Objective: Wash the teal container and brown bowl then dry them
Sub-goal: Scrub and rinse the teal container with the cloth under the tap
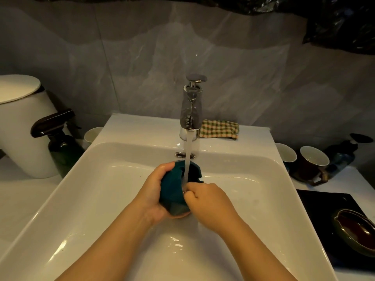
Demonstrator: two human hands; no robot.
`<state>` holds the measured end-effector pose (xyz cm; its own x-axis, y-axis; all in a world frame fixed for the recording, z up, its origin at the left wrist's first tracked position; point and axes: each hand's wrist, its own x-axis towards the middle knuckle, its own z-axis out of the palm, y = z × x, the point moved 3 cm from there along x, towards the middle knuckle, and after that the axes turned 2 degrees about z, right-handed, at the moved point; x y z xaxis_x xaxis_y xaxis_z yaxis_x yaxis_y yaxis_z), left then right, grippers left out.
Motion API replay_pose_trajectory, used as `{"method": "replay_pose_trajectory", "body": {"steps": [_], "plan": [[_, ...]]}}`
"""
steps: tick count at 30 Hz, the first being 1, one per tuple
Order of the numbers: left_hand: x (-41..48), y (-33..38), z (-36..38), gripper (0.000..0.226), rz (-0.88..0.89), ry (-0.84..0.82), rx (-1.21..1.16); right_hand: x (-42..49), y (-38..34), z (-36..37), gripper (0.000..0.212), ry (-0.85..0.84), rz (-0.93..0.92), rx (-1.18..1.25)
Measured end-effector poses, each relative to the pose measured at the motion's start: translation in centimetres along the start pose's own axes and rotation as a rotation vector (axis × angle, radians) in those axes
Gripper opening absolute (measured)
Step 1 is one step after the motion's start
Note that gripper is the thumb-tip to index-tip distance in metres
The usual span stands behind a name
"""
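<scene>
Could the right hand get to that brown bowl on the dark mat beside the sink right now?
Probably yes, once it lets go. The right hand is busy on the teal container under the tap; the glossy brown oval bowl sits uncovered on that side of the white sink, nothing between.

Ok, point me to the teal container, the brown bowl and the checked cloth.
teal container (172,188): head view, on its outer side wall.
brown bowl (355,229): head view, on its dark inside.
checked cloth (220,128): head view, on the middle of the fabric.
</scene>
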<state>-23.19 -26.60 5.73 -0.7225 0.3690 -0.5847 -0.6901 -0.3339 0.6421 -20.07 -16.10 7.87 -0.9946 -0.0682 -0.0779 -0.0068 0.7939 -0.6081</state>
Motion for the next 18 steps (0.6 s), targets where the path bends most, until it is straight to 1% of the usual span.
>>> {"method": "replay_pose_trajectory", "body": {"steps": [1, 3, 4, 5, 6, 7, 9, 10, 11, 12, 13, 14, 15, 16, 17, 18], "plan": [[0.1, 0.0, -0.2, 0.038, 0.009, 0.000, 0.000, -0.2, 0.1, 0.1, 0.025, -0.049, 0.013, 0.178], [0.2, 0.1, -0.3, 0.041, 0.017, -0.024, -0.027, -0.4, 0.3, 0.2, 0.037, -0.107, 0.051, 0.633], [0.3, 0.1, -0.3, 0.042, 0.019, -0.036, -0.051, -0.4, 0.1, 0.5, 0.037, -0.133, 0.050, 0.795], [0.4, 0.2, -0.2, 0.042, 0.020, -0.042, -0.068, -0.4, -0.2, 0.9, 0.038, -0.150, 0.029, 0.845], [0.4, 0.1, -0.2, 0.042, 0.021, -0.044, -0.068, -0.2, -0.4, 1.3, 0.043, -0.139, -0.003, 0.761], [0.5, 0.0, -0.2, 0.043, 0.023, -0.041, -0.053, 0.0, -0.6, 1.7, 0.052, -0.094, -0.036, 0.588], [0.7, -0.2, -0.4, 0.044, 0.031, -0.020, -0.019, 0.4, -0.8, 1.7, 0.069, 0.004, -0.093, 0.154], [0.7, -0.2, -0.5, 0.043, 0.034, -0.020, -0.020, 0.5, -0.7, 1.3, 0.075, 0.055, -0.091, -0.009], [0.7, -0.1, -0.6, 0.043, 0.033, -0.030, -0.036, 0.7, -0.4, 0.6, 0.080, 0.094, -0.049, -0.117], [0.6, -0.1, -0.6, 0.045, 0.021, -0.045, -0.064, 0.5, 0.0, -0.1, 0.080, 0.134, 0.000, -0.166], [0.6, 0.0, -0.6, 0.047, 0.005, -0.058, -0.096, 0.4, 0.4, -0.7, 0.074, 0.178, 0.038, -0.166], [0.6, 0.0, -0.5, 0.050, -0.007, -0.066, -0.117, 0.3, 0.7, -1.0, 0.061, 0.208, 0.071, -0.114], [0.6, 0.0, -0.4, 0.050, -0.012, -0.069, -0.121, 0.1, 0.8, -1.1, 0.047, 0.232, 0.077, 0.013], [0.5, -0.1, -0.4, 0.049, -0.005, -0.064, -0.112, 0.0, 0.7, -0.9, 0.035, 0.212, 0.081, 0.202], [0.5, -0.2, -0.3, 0.047, 0.003, -0.062, -0.097, -0.1, 0.5, -0.6, 0.028, 0.144, 0.097, 0.401], [0.4, -0.2, -0.2, 0.045, 0.010, -0.061, -0.081, -0.1, 0.3, -0.3, 0.027, 0.074, 0.123, 0.535]]}}
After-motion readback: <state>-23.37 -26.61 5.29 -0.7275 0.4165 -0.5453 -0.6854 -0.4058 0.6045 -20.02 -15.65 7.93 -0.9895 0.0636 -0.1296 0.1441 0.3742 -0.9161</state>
